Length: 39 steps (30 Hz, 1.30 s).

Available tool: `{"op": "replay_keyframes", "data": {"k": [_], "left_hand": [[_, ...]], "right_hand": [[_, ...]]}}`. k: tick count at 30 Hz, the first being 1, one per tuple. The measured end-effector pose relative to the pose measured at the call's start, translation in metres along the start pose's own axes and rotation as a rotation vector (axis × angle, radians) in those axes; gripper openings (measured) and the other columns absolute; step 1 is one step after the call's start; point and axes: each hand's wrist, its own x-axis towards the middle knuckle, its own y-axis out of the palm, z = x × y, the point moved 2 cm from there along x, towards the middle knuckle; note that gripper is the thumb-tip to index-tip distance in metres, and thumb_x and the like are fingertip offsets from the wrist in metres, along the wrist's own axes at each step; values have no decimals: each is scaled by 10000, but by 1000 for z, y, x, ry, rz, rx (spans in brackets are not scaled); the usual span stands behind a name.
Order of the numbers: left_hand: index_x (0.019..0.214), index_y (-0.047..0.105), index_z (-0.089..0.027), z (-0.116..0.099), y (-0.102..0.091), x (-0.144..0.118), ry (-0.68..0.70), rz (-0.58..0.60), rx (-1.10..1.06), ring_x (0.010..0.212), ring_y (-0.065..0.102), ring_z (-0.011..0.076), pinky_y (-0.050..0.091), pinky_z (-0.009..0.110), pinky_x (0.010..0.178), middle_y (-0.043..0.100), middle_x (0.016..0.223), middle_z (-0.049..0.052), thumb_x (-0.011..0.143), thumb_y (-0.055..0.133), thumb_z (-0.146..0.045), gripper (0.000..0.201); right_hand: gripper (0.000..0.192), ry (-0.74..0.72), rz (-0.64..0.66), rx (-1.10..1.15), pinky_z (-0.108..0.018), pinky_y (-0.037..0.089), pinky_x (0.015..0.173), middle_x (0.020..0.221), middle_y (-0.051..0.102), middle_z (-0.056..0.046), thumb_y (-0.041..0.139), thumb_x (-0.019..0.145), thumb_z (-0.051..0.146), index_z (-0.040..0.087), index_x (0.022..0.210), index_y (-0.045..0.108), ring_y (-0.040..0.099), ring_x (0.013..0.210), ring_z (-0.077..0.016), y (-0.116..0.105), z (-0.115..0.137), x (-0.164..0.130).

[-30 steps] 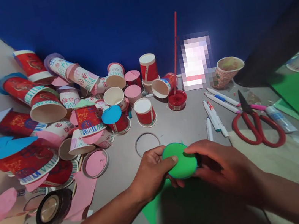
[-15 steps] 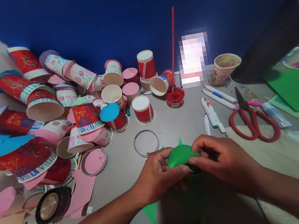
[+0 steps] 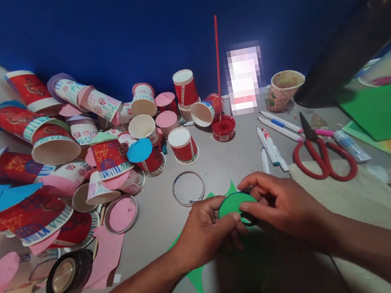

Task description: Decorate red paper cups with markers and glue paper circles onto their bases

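Both hands pinch a green paper circle [image 3: 231,205] above the near part of the table. My left hand [image 3: 206,228] grips its left edge, thumb on the face and fingers behind. On the other side my right hand [image 3: 283,204] has its thumb pressed on the paper and its forefinger at the upper edge. A dark curved rim shows along the circle's lower edge; I cannot tell what it is. Under the hands lie pointed green paper scraps [image 3: 198,280]. Just beyond the left hand a thin ring [image 3: 173,190] rests flat on the table.
Decorated paper cups [image 3: 184,149] crowd the left and back. Red-handled scissors [image 3: 317,140], marker pens [image 3: 270,146] and a tube [image 3: 350,145] lie right. A red pot [image 3: 224,134] holds a stick [image 3: 218,61]. A tape roll [image 3: 65,275] sits left, green sheets [image 3: 386,110] far right.
The green circle has tilted to show more of its face. My right thumb has shifted onto the paper and the right forefinger has lifted slightly. The whole view has shifted a little.
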Motion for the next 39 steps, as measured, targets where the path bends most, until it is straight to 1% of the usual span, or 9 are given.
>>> {"op": "replay_keyframes", "data": {"k": [4,9,17,26,35,39], "left_hand": [[878,693,-135,-1,1,0,1,3,13,533,681,119,515,199,505,759,768,57,861,775,-486,361],[870,695,-129,-1,1,-1,11,13,41,536,683,113,487,177,493,757,756,59,882,755,-466,343],[858,701,-134,-1,1,0,10,15,6,529,680,121,525,203,508,754,748,55,861,783,-494,370],[848,707,-127,-1,1,1,1,12,-9,528,678,128,540,217,516,748,732,58,851,792,-504,386],[842,705,-131,-1,3,1,-1,-2,13,530,676,120,524,206,511,752,747,55,861,773,-484,360],[831,710,-123,-3,3,1,-2,-24,36,508,671,117,457,178,463,757,730,63,872,755,-454,336]], "right_hand": [[247,12,21,-26,-250,360,528,612,551,73,659,866,421,225,1013,690,502,533,-121,-1,2,1],[251,5,24,-39,-247,352,522,615,544,65,651,869,430,215,983,710,498,533,-120,-1,3,1],[229,2,34,-31,-241,318,496,599,519,67,656,880,435,215,912,711,453,512,-108,-1,3,0],[232,5,29,-24,-241,327,502,584,502,67,650,878,440,214,873,703,461,524,-113,-1,4,1],[208,8,30,5,-240,326,501,572,496,70,651,871,414,211,851,695,450,524,-111,0,7,1],[195,13,32,39,-237,330,497,573,495,71,665,858,404,211,863,696,447,521,-110,0,8,0]]}}
